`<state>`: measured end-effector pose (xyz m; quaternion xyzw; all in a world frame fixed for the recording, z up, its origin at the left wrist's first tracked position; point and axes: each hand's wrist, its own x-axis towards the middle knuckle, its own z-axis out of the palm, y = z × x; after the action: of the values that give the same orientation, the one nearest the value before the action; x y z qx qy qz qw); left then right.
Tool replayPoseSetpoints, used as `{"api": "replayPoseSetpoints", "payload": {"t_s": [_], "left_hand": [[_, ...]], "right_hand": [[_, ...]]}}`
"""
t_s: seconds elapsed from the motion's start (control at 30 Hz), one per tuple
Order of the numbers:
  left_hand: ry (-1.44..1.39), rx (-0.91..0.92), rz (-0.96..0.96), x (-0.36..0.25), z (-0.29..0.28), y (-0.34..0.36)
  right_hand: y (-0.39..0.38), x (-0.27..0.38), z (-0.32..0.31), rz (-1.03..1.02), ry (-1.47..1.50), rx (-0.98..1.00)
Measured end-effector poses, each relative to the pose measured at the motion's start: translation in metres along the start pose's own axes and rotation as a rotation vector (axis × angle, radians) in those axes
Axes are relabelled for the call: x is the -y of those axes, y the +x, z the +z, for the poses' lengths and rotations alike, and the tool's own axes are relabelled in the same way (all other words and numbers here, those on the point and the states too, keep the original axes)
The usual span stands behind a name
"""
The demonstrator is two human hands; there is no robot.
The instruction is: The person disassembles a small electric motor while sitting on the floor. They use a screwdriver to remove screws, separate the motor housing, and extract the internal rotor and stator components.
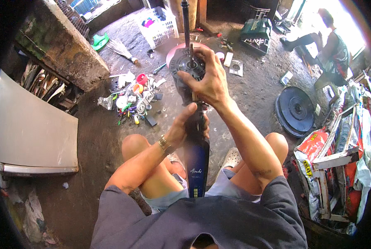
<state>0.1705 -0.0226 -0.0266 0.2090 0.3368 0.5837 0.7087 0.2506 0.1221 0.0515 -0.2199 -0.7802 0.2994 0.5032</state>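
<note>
An electric fan without its blade or grille stands upright between my knees, its blue-and-black control column toward me. My left hand, with a watch on its wrist, is wrapped around the dark neck below the head. At the top, my right hand grips the round dark motor head, thumb on the near side and fingers curled over the far side. A thin shaft sticks out from its middle. Part of a pinkish round thing shows behind the head; what it is, I cannot tell.
Mixed small parts and scraps lie on the floor at left, beyond a pale metal panel. A white crate and green toolbox stand farther off. At right are a black round base, piled sacks and a seated person.
</note>
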Motion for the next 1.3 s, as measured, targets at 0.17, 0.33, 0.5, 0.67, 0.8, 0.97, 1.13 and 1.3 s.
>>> {"api": "replayPoseSetpoints", "payload": {"t_s": [0.17,0.33,0.5,0.67,0.8,0.97,1.13,1.3], "left_hand": [[0.058,-0.023,-0.015,0.001,0.009,0.007],[0.114,-0.133,-0.034,0.002,0.014,0.007],[0.088,-0.180,-0.065,-0.003,0.011,0.013],[0.068,-0.154,-0.079,0.002,0.011,0.012],[0.031,-0.091,-0.071,0.010,0.016,0.011],[-0.041,0.067,-0.072,0.006,0.012,0.012],[-0.040,0.344,-0.026,0.003,0.021,0.009],[0.014,0.294,0.005,0.000,0.028,-0.009]], "right_hand": [[0.023,-0.005,0.013,0.146,-0.322,0.021],[0.032,-0.028,0.013,0.230,-0.167,0.161],[0.037,-0.062,0.026,0.220,-0.197,0.156],[0.033,-0.104,0.043,0.524,0.018,0.205],[0.023,-0.111,0.053,0.474,0.191,0.137],[0.035,-0.082,0.042,0.401,0.291,0.329],[0.061,-0.040,0.037,0.241,0.076,0.518],[0.050,-0.025,0.047,0.289,0.302,0.727]]}}
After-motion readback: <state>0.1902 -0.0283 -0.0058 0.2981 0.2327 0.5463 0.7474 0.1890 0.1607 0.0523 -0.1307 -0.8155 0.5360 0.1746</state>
